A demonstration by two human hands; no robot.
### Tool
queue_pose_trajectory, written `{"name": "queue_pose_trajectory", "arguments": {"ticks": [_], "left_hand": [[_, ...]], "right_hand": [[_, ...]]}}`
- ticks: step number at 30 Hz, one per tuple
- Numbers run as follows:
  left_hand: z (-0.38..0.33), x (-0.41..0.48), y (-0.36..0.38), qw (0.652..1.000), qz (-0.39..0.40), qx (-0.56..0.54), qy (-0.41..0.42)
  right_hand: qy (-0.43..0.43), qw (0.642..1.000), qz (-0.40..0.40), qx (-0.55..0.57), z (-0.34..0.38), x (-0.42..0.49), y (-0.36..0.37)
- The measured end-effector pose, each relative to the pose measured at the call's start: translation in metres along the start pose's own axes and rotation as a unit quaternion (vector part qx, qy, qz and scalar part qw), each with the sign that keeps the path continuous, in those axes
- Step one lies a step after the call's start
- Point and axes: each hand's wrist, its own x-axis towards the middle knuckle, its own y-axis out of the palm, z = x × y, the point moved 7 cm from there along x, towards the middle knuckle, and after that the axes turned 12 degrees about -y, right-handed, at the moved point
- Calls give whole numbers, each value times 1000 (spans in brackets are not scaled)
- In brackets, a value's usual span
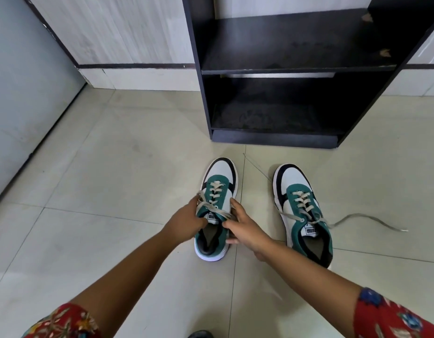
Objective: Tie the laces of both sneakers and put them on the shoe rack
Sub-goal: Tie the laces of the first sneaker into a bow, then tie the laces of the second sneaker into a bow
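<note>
Bare forearms — red floral sleeves (396, 315) above.

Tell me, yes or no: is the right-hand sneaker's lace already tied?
No, the right sneaker's lace trails loose across the floor, while both hands work on the left sneaker.

Green-white-black sneakers (219, 206), black rack (284, 69), red floral sleeves (393, 315)

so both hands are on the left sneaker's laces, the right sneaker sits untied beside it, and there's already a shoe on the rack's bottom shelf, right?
Not quite: the head view shows no shoe on the shoe rack. Its shelves are bare. The rest holds: the left hand and right hand work the laces of the left sneaker, and the right sneaker sits untied beside it.
</note>
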Motion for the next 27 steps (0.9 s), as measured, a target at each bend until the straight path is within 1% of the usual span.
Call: {"name": "queue_pose_trajectory", "arguments": {"ticks": [2,4,5,6,7,8,9,10,12,14,16,17,20,21,23,27], "left_hand": [[1,-1,-2,999,-19,32,-9],[-2,-5,-8,992,-93,84,6],[-8,-10,-12,984,-143,102,38],[-16,-16,-14,973,-188,106,88],[-27,-23,-14,959,-220,101,151],[-38,-27,-10,944,-231,105,211],[-50,-31,-1,931,-225,120,261],[-60,-32,10,922,-202,140,300],[-80,-32,37,910,-132,176,352],[-96,-27,62,906,-71,199,366],[-108,-22,83,914,-22,211,346],[-115,-20,92,915,-10,215,342],[-128,-13,113,915,-5,217,341],[-129,-10,118,918,-2,209,336],[-128,-5,125,923,-12,193,334],[-120,-7,125,908,-68,179,373]], "right_hand": [[-9,999,2,-31,1,-4,-1],[-43,989,-18,-140,7,-14,-14],[-71,978,-43,-194,12,-22,-24],[-99,967,-78,-224,16,-30,-37],[-123,960,-114,-226,19,-40,-51],[-140,956,-148,-213,22,-51,-65],[-149,952,-180,-198,23,-62,-81],[-153,945,-212,-194,24,-73,-96],[-148,924,-285,-207,25,-93,-129],[-133,908,-348,-193,17,-108,-160],[-106,906,-373,-168,2,-114,-181],[-91,911,-371,-152,-7,-115,-188],[-69,938,-327,-89,-28,-106,-183],[-73,939,-323,-90,-31,-103,-180],[-88,931,-338,-107,-35,-100,-175],[-98,920,-361,-116,-41,-100,-167]]}}
